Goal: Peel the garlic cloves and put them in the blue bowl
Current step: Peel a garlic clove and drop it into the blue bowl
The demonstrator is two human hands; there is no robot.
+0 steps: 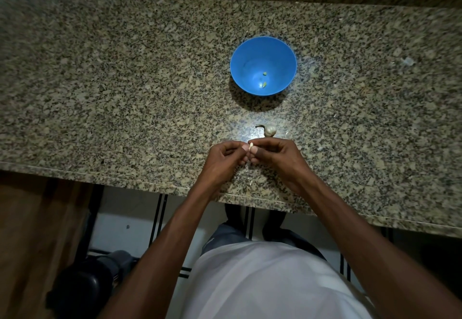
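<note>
Garlic clove [251, 146] sits pinched between both hands just above the near edge of the granite counter [125, 94], pale and small between the fingertips. Left hand [226, 155] has its fingers curled in and grips the clove from its side; right hand [273, 152] is curled too and pinches the same clove from the other side, so peeling looks to be under way. It is probably part peeled, though the light is dim and the skin cannot be told from the flesh.

Just beyond the hands, toward the middle of the counter, lies the rest of the garlic bulb [269, 130] with its bent stem. Further back, near the counter's centre, stands the blue bowl [250, 51], with two tiny yellowish bits on its floor.

Risk lies in the grip: a clove this small may slip from the fingertips as the skin tears and, held so close to the near edge, drop to the floor. Loose skin may also cling to the clove and ride into the bowl
</note>
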